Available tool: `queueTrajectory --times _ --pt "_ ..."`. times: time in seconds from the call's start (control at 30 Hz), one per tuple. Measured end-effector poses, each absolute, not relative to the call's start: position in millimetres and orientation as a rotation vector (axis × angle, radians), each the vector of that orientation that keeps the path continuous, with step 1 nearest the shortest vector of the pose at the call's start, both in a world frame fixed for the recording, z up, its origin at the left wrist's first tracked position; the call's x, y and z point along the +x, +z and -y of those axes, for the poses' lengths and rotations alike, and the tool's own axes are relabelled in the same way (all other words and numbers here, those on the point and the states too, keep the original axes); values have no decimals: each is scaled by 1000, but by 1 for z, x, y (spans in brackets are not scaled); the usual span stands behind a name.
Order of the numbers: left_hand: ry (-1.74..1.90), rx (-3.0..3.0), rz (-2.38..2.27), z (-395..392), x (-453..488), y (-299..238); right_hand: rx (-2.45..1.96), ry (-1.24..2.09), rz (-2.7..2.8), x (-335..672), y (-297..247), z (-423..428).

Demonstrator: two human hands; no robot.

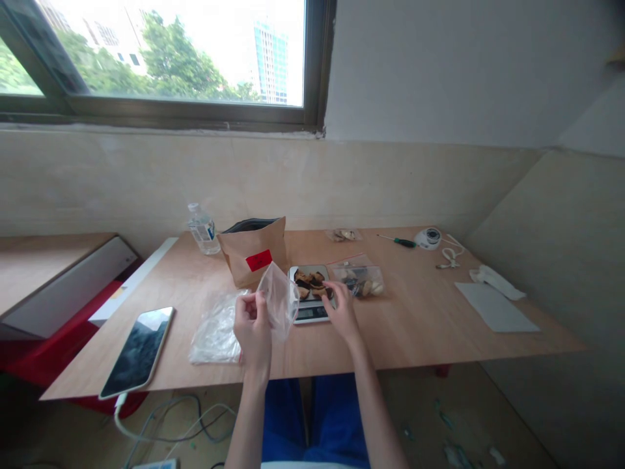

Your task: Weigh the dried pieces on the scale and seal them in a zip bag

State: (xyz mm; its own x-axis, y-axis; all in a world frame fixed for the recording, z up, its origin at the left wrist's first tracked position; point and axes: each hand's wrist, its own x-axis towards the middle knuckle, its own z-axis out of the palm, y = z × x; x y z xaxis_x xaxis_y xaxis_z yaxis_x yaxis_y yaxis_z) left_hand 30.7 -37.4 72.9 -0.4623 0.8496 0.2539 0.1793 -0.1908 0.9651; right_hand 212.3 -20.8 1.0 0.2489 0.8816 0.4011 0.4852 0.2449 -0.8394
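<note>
Left hand (252, 329) grips a clear bag (280, 301); right hand's (343, 312) hold on brown pieces (307, 281) unclear.

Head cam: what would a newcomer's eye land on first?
The bright window at top, showing trees and a glass tower, stands out first. On the light wooden table below, the left hand holds up a clear plastic bag beside a flat digital scale holding dark-and-tan dried pieces, which the right hand touches. Behind stands a brown paper bag with red label.
</note>
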Motion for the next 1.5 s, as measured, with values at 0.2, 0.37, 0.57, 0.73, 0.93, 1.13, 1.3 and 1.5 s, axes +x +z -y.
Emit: queueTrajectory --times 0.2,0.37,0.57,0.73,0.93,1.13,1.3,1.5 --pt "1691 1163 -1642 29 21 68 -1565 268 1779 228 -13 -2" --pt "1703 1178 -1697 34 26 64 -1577 268 1813 230 -11 -5" --pt "1709 1279 -1690 33 29 54 -1478 356 1616 227 5 10" --pt "1680 1312 -1690 29 29 46 -1268 743 1190 203 54 32" --pt "1645 1365 -1707 32 38 47 -1111 1134 1181 160 88 40" --pt "1622 1269 -1679 35 42 48 -1215 1027 1343 135 88 46" --pt "1566 1192 -1792 34 35 47 -1168 766 1329 144 80 36" --pt "1598 1151 -1794 35 33 47 -1464 304 1604 163 19 -5"
